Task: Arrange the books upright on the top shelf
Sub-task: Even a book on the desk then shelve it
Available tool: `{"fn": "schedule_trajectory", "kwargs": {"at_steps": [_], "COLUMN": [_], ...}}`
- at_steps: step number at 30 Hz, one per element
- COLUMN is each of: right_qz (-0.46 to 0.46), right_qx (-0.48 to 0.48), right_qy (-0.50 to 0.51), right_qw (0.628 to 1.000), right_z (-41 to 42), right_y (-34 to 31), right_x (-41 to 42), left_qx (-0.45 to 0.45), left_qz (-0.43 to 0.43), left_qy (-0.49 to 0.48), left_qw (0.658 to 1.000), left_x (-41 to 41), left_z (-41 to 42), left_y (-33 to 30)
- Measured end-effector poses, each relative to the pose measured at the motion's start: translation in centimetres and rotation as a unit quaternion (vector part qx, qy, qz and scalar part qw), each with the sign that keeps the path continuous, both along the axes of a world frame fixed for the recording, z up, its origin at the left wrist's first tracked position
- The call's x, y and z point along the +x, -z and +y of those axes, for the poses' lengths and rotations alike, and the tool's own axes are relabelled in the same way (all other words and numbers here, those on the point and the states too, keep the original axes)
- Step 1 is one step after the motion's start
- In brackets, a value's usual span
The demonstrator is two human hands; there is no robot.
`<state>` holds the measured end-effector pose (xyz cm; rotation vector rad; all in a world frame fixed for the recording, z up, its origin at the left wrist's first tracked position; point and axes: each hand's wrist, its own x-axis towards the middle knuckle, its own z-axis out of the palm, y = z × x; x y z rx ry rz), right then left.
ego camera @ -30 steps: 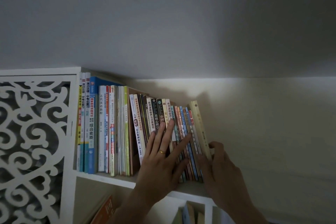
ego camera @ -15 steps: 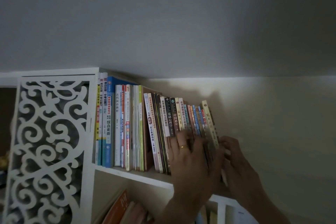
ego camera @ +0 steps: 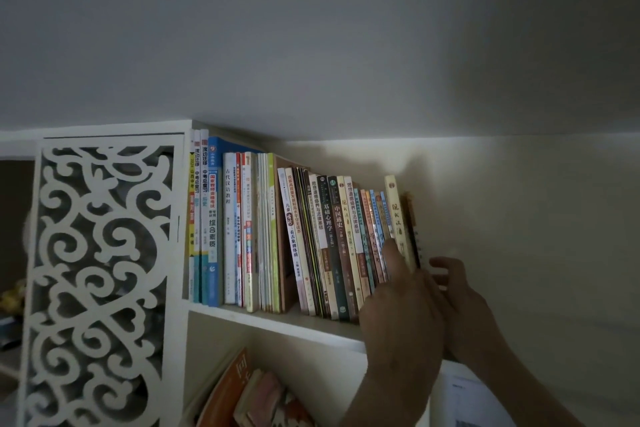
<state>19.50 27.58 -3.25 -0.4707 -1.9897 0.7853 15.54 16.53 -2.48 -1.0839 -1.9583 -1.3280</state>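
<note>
A row of books (ego camera: pixel 329 236) stands on the white top shelf (ego camera: pixel 270 321). The books on the left are upright; those from the middle to the right lean slightly left. At the right end are a tall cream book (ego camera: pixel 394 211) and a thin dark book (ego camera: pixel 412 218). My left hand (ego camera: pixel 401 308) lies against the lower spines of the end books, one finger pointing up beside the cream book. My right hand (ego camera: pixel 460 295) is just right of the row, fingers curled round the outer side of the last book. The hands hide the bottoms of these books.
A white carved lattice panel (ego camera: pixel 100 270) closes the shelf unit on the left. Under the top shelf, several books (ego camera: pixel 242 392) lie slanted in a lower compartment. A white sheet (ego camera: pixel 474 399) shows at lower right. A bare wall lies right of the row, and the ceiling is close above.
Both hands have moved right along the row to its end. My left hand has turned from flat on the spines to edge-on. The right-end books stand straighter and closer together.
</note>
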Motion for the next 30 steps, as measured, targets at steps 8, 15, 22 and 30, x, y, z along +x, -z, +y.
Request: {"fn": "schedule_trajectory", "kwargs": {"at_steps": [8, 15, 22, 30], "right_qz": [-0.01, 0.007, 0.023, 0.048], "right_qx": [-0.008, 0.103, 0.121, 0.134], "right_qy": [0.03, 0.074, 0.064, 0.227], "right_qw": [0.999, 0.992, 0.99, 0.964], "right_z": [-0.6, -1.1, -0.1, -0.2], "right_y": [-0.7, -1.3, -1.3, -0.6], "right_x": [-0.8, -4.9, -4.2, -4.1], "left_qx": [0.102, 0.107, 0.111, 0.104], "left_qz": [0.097, 0.092, 0.093, 0.091], "left_qy": [-0.023, -0.053, -0.027, -0.006], "left_qw": [0.99, 0.989, 0.989, 0.99], "left_x": [-2.3, -4.2, -4.6, -4.2], "left_z": [-11.0, -14.0, -14.0, -11.8], "left_y": [2.0, 2.5, 2.6, 2.2]}}
